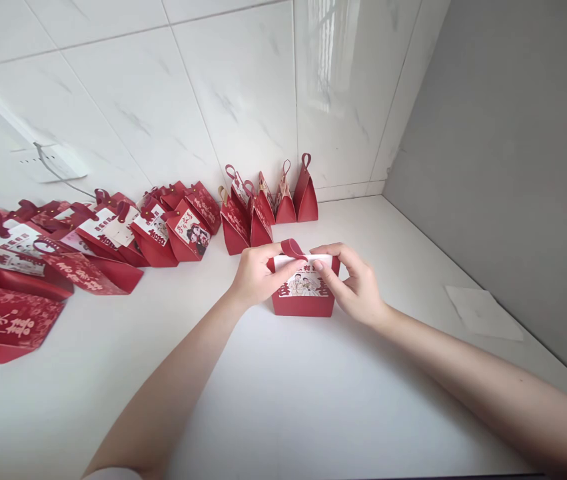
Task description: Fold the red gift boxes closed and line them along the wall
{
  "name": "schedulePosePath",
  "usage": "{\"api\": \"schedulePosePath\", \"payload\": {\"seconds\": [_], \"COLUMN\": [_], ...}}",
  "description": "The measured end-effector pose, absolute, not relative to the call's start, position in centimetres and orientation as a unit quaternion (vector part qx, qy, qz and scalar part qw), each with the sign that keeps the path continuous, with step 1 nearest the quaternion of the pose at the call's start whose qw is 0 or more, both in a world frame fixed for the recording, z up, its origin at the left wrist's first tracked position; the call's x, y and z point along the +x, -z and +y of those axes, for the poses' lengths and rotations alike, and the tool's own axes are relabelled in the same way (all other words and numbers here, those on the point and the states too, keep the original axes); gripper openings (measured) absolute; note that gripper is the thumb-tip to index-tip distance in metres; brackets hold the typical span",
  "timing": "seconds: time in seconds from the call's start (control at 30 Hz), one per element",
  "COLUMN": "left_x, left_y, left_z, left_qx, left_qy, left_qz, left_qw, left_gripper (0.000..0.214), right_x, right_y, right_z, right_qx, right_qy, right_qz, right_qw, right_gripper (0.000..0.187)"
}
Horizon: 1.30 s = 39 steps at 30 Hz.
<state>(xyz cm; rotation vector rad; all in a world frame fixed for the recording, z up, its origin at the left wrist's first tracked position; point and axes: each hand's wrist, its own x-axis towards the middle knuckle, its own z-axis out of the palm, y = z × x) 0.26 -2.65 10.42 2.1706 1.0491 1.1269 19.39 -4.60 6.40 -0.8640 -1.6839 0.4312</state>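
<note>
"Where are the hands?"

"Out in front, facing each other. The left hand [259,275] pinches the left part of a red box's [303,307] top edge between thumb and fingers; the right hand [360,288] grips the right part the same way."

"So the box sits between them?"

"Yes, upright, with both thumbs on its near face and their tips close together near the middle of the top. Whether its base touches the table [283,407], I can't tell."

"What's on it?"

"A white printed panel [305,285] showing two figures, and a dark red strap [293,249] looping up beside the left thumb."

"And farther out?"

"Behind the hands, a small group of peaked red boxes [307,197] stands near the tiled wall [243,87]. Off to the left, many more boxes [190,233] crowd together. Well to the right lies a flat white sheet [483,312], near a grey panel [503,167]."
</note>
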Motion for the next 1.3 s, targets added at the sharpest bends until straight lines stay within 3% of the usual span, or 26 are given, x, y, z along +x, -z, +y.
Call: {"api": "schedulePosePath", "payload": {"seconds": [0.23,0.7,1.1,1.3], "left_x": [0.1,-0.1,0.7,0.3], "left_y": [-10.9,-12.7,-11.8,-12.4], "left_z": [-3.0,-4.0,-4.1,-4.0], "left_qx": [0.813,0.847,0.833,0.832], "left_qy": [-0.414,-0.304,-0.379,-0.337], "left_qz": [0.369,0.389,0.379,0.386], "left_qw": [0.181,0.197,0.138,0.211], "left_gripper": [0.015,0.024,0.019,0.021], "right_x": [19.1,19.2,19.3,19.4], "right_y": [-6.5,-7.2,-7.3,-7.3], "right_z": [-4.9,-5.1,-5.5,-5.4], "right_qx": [-0.360,-0.382,-0.355,-0.351], "right_qy": [-0.229,-0.238,-0.253,-0.271], "right_qz": [-0.702,-0.691,-0.704,-0.703], "right_qw": [0.570,0.565,0.560,0.556], "right_gripper": [0.013,0.010,0.008,0.010]}}
